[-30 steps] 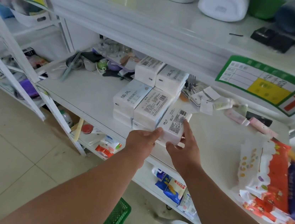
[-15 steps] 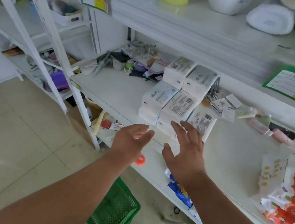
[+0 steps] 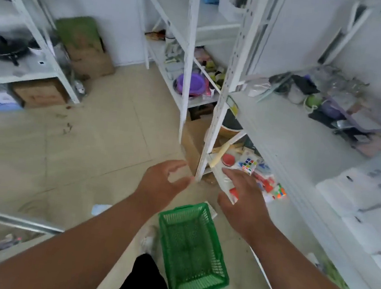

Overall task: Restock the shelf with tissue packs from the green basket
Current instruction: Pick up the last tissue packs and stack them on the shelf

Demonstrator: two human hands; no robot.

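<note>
Both hands, left hand (image 3: pixel 160 184) and right hand (image 3: pixel 244 199) (fingers relaxed, holding nothing), hover above green basket (image 3: pixel 192 250).

— What colours do I have below my hands?
— My basket (image 3: pixel 192 248) is bright green mesh on a beige tiled floor (image 3: pixel 102 148).
— And the shelves?
— White shelf (image 3: pixel 288 142), white tissue packs (image 3: pixel 356 188), a purple bowl (image 3: pixel 191 84), a multicoloured puzzle cube (image 3: pixel 248 165).

Hands: two, left (image 3: pixel 159 186) and right (image 3: pixel 244 203). Green basket (image 3: pixel 192 248): one. Cardboard boxes: two (image 3: pixel 87 47) (image 3: pixel 39 95). Puzzle cubes: two (image 3: pixel 248 165) (image 3: pixel 279 192). Purple bowl (image 3: pixel 191 84): one. Tissue packs (image 3: pixel 356 188): blurred, uncounted.
</note>
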